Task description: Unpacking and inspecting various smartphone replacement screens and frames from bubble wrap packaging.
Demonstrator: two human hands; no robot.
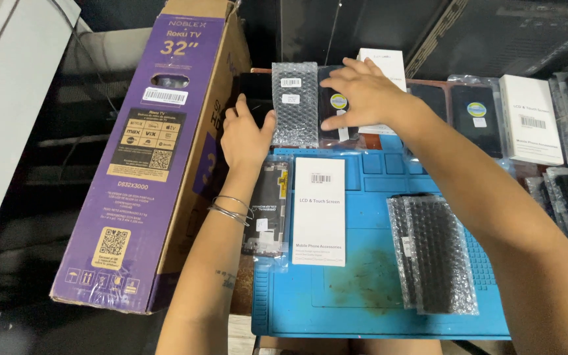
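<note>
My left hand (pixel 246 135) lies flat on a dark phone screen part (pixel 256 89) at the back left of the blue work mat (pixel 363 289), fingers together. Beside it stands a bubble-wrapped part (pixel 294 105). My right hand (pixel 363 92) reaches across from the right, fingers spread, pressing on a black screen with a round yellow sticker (pixel 334 108). A white box (pixel 384 62) lies just behind that hand, partly hidden.
A tall purple television carton (pixel 152 158) leans at the left. On the mat lie a bagged black screen (pixel 267 207), a white accessory box (pixel 319 210) and two bubble-wrapped parts (pixel 436 253). More screens, a white box (pixel 529 118) and wrapped parts crowd the right side.
</note>
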